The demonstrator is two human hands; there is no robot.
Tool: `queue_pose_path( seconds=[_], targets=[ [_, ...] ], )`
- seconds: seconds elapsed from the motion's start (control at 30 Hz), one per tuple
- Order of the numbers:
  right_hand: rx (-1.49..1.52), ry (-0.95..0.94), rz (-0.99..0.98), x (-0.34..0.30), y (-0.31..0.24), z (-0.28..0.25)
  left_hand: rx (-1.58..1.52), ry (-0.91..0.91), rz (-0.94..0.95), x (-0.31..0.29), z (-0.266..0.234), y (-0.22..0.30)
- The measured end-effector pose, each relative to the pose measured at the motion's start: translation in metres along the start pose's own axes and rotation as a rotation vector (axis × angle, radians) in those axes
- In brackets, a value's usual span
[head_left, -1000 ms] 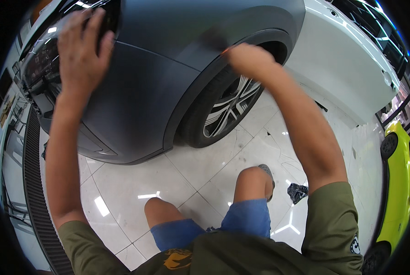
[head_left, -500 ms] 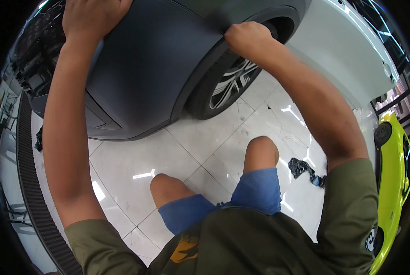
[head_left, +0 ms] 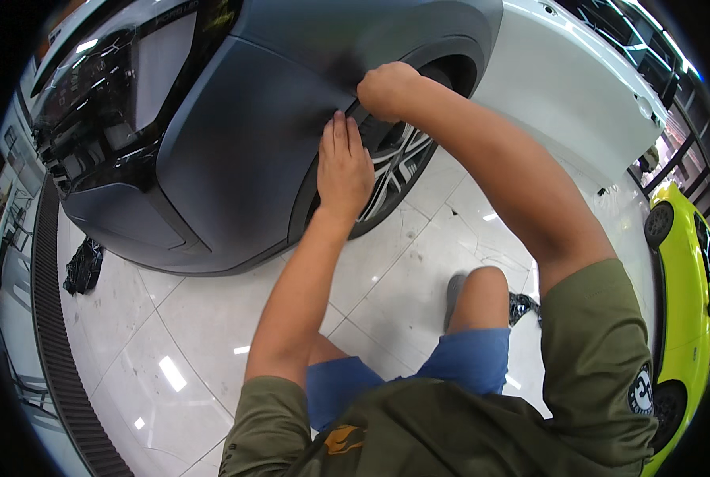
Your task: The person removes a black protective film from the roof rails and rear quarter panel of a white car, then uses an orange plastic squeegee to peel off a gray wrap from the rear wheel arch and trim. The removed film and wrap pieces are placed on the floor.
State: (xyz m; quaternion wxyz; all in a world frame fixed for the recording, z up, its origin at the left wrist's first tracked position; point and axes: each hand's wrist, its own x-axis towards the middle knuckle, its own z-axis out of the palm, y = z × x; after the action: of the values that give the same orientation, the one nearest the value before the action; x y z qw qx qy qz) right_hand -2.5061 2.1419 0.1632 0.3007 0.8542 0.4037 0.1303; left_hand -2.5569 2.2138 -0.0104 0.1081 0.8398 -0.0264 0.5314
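Pressing a thin matte grey film (head_left: 236,135) onto the car's front fender at the wheel-arch edge.
Left hand (head_left: 344,168) lies flat and open, fingers smoothing the film beside the arch; right hand (head_left: 386,89) is clenched at the arch lip, apparently pinching the film's edge. Film looks soft, stretchy and easily creased, best held by its edge. Beyond: spoked alloy wheel (head_left: 394,163), glossy white tiled floor (head_left: 188,334).

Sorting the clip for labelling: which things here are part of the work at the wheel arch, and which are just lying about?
In the work:
left hand, flat on the grey car panel
right hand, fisted at the wheel arch edge
wheel

Lying about:
black crumpled bag
yellow car
white car
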Motion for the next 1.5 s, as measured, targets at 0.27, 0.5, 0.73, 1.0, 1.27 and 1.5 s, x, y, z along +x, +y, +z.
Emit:
queue_pose_path(
  seconds=[0.27,0.5,0.73,1.0,1.27,1.5],
  targets=[
    [0.432,0.479,-0.165,-0.012,0.059,0.028,0.100,0.038,-0.096,0.008,0.038,0.036],
    [0.879,1.068,-0.275,0.042,0.044,0.083,0.201,0.140,-0.149,0.025,0.048,0.037],
    [0.972,1.115,-0.426,0.044,0.024,0.098,0.294,0.087,-0.252,0.034,0.055,0.043],
    [1.205,1.212,-0.465,0.052,0.072,0.111,0.339,0.179,-0.272,0.045,0.059,0.055],
    [1.340,1.178,-0.457,0.028,0.031,0.110,0.286,0.161,-0.339,0.049,0.059,0.059],
    [1.385,1.141,-0.382,0.039,0.045,0.117,0.301,0.153,-0.253,0.053,0.059,0.062]
  ],
)
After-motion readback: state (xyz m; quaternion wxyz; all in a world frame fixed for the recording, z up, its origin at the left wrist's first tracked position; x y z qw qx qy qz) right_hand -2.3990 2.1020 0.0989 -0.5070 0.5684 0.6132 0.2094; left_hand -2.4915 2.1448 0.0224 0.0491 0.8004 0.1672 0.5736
